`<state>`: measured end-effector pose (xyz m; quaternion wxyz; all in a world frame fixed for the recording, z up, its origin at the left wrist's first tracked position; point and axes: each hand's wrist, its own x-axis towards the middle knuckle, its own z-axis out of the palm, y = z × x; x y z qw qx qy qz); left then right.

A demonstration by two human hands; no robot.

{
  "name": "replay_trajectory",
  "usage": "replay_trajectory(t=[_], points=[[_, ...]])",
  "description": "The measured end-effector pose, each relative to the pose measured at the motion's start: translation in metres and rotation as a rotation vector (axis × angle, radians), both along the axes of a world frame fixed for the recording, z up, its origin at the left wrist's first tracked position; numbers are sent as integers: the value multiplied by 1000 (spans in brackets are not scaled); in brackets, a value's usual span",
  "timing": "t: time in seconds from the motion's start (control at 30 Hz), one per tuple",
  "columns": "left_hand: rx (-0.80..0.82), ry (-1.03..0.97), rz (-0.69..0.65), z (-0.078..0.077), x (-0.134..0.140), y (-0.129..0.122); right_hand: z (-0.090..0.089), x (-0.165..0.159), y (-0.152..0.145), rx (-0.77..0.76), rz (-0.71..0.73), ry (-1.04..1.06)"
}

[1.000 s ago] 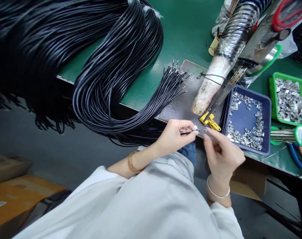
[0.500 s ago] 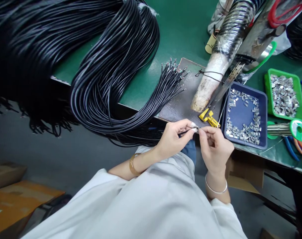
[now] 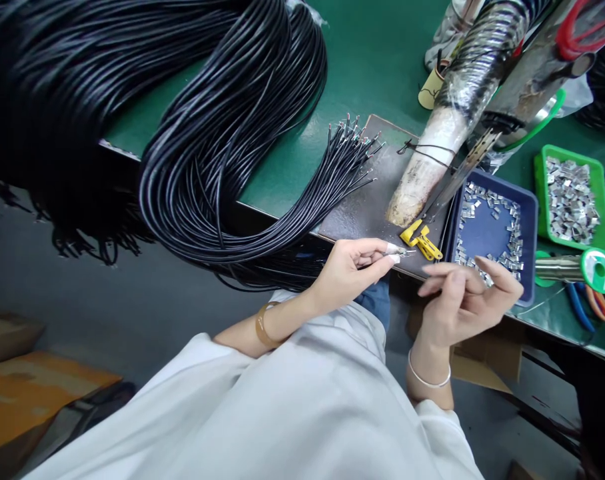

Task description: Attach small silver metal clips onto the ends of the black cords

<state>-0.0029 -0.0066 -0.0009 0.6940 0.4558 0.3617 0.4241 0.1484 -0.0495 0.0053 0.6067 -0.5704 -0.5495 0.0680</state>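
Two bare hands at the table edge. Left hand (image 3: 347,270): thumb and finger pinched narrow on a small part with a thin metal tip (image 3: 406,253) that juts out toward the right; too small to tell exactly what it is. White covers (image 3: 394,249) on those fingertips. Right hand (image 3: 465,307): fingers spread, nothing seen in it, a bit blurred, well apart from the metal tip, with the near edge of the blue tray (image 3: 531,267) behind it.

Handling, my judgement: pinch close to the end, leave the tip clear of the fingertips, wrist steady, light squeeze, as something this thin probably bends easily. Good to bring the free hand in slowly, straight along the tip.

Materials: black cables (image 3: 222,133), smooth, glossy, rubbery-looking, looped in a thick bundle, bared ends fanned over a flat dark board (image 3: 352,217). Yellow clip (image 3: 422,241), hard plastic look, just beyond the metal tip. White hose (image 3: 425,173), wrinkled wrap, stained brown at its mouth. Blue tray, shallow, smooth, scattered with small flat shiny metal pieces; green box (image 3: 542,200) beside it, heaped with similar ones. Wire spool (image 3: 557,269): silvery winding, green-rimmed ends.
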Motion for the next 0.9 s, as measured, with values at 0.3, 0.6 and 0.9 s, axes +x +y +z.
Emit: replay_trajectory(t=[0.3,0.6,0.9], points=[[17,0,9,0,5,11,-10,-3,7,52,16,-396],[13,56,61,3,11,16,-9,-3,15,32,-17,-334],[14,14,24,8,7,19,-6,-3,12,59,13,-375]])
